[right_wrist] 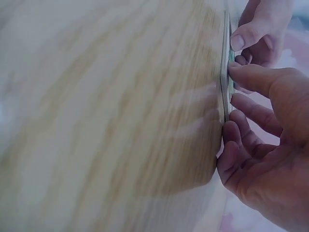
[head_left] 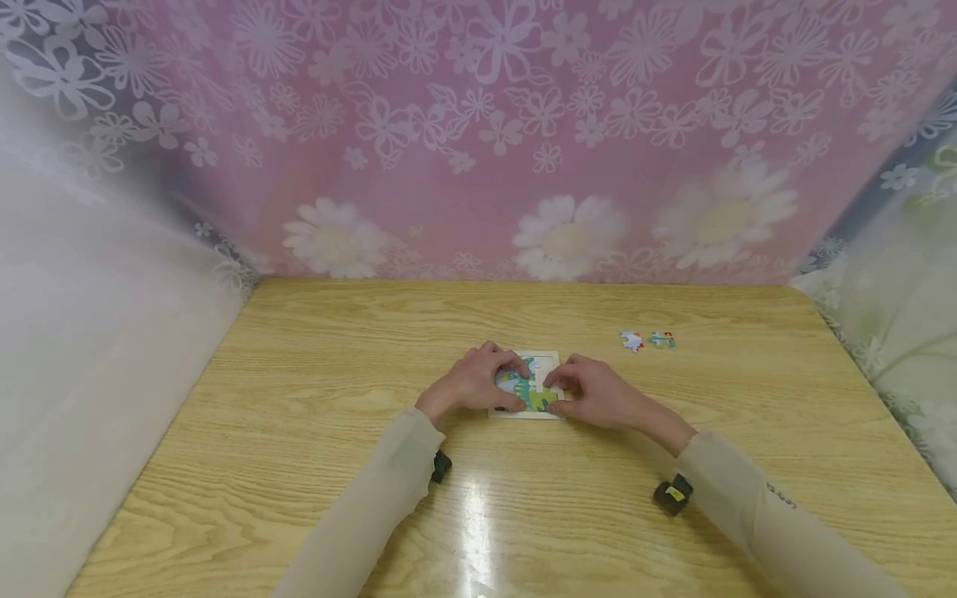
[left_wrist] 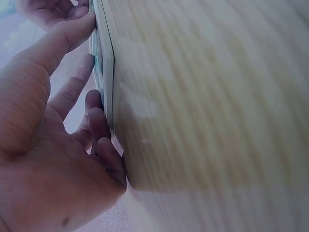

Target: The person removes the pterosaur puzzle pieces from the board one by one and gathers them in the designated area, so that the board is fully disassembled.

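A small jigsaw puzzle [head_left: 532, 399] with a green and teal picture lies in a white frame [head_left: 523, 415] on the table. Its upper right shows bare white backing. My left hand [head_left: 473, 379] is at the left side, thumb and index finger spread and touching the picture. In the left wrist view, its other fingers bend beside the frame's edge [left_wrist: 110, 87]. From the right, my right hand [head_left: 601, 394] touches the puzzle's lower right with index finger and thumb. Whether a piece is pinched between them is hidden. Its remaining fingers [right_wrist: 229, 154] curl by the table.
Two loose puzzle pieces lie behind my right hand: a pale one [head_left: 631, 340] and a teal and red one [head_left: 661, 339]. A wood-grain table [head_left: 314, 465] carries everything. Flowered pink cloth [head_left: 449, 166] hangs at its back edge, with pale cloth along both sides.
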Demonstrator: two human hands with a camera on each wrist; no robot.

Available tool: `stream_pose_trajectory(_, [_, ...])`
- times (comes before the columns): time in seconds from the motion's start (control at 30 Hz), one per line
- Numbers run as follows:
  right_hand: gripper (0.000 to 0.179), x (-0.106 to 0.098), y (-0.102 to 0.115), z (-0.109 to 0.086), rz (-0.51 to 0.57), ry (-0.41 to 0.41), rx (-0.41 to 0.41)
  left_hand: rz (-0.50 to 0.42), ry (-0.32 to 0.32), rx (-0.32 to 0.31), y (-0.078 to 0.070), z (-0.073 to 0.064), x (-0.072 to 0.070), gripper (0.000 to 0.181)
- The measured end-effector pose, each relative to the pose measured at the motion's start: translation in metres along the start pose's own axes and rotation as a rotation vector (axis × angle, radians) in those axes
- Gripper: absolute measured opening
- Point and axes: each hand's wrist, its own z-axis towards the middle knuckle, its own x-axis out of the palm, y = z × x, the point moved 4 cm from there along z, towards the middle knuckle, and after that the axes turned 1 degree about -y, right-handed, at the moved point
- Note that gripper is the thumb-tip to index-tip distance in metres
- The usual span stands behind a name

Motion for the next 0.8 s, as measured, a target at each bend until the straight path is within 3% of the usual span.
stream_pose_trajectory(0.43, [0.026, 0.0024, 0.0005, 0.0023, 0.107, 0.022, 0.075, -0.012, -0.011, -0.018, -0.0023, -0.0003, 0.0012, 0.037])
stream_pose_trajectory(0.8, [0.026, 0.0035, 0.0016, 0.0039, 0.142, 0.020, 0.083, -0.031, -0.025, -0.059, -0.0058, -0.0003, 0.0004, 0.035])
